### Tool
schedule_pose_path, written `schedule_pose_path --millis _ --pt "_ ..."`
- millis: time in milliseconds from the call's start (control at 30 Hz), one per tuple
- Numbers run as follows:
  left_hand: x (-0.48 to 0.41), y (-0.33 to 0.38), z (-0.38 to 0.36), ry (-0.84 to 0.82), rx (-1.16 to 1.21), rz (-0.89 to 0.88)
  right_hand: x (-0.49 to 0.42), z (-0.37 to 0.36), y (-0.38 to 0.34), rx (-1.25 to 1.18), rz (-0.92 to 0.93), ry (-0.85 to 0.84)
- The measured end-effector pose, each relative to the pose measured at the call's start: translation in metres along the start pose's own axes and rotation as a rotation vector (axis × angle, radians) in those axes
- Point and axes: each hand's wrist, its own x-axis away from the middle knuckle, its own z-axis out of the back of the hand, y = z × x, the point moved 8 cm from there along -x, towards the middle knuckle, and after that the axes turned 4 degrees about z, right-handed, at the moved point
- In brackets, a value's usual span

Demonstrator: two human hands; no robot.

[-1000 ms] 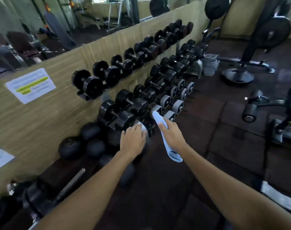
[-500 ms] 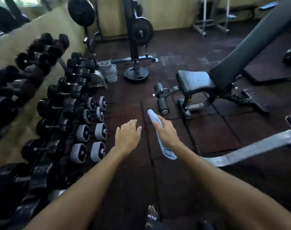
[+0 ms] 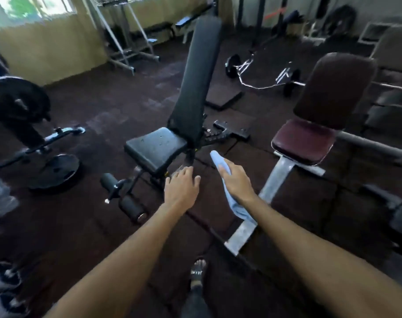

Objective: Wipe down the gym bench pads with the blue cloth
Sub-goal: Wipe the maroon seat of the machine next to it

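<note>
The right hand (image 3: 235,182) grips the blue cloth (image 3: 239,208), which runs under the palm: one end pokes out past the fingertips, the other hangs below the wrist. Just left of it, the left hand (image 3: 181,188) is held out flat, fingers relaxed, holding nothing. Both hover in the air near the black bench, whose seat pad (image 3: 156,148) lies to the far left of the cloth and whose back pad (image 3: 197,81) rises steeply behind. A maroon seat (image 3: 303,141) stands to the right.
</note>
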Motion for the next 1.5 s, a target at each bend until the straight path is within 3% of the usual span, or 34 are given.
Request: schedule_pose_path --millis 267,533,700,933,1233,1500 --pt "-0.195 0.146 -0.033 -0.170 -0.022 -0.364 -0.123 0.115 0.069 -0.005 -0.298 0.309" --pt "-0.282 0.308 -0.102 -0.344 -0.101 -0.649 -0.158 0.219 0.151 -0.051 -0.519 0.517" --pt "-0.347 0.403 -0.163 -0.372 -0.124 -0.723 -0.218 0.273 0.229 -0.061 -0.639 0.546" --pt "-0.454 0.507 -0.283 -0.495 -0.173 -0.642 -0.337 0.342 0.354 0.023 -0.741 0.441" --pt "-0.543 0.536 -0.466 -0.559 -0.193 -0.634 -0.438 0.308 0.513 0.470 -0.768 0.368" --pt "-0.584 0.528 -0.563 -0.311 -0.145 -0.807 -0.448 0.237 0.574 0.645 -0.721 0.429"
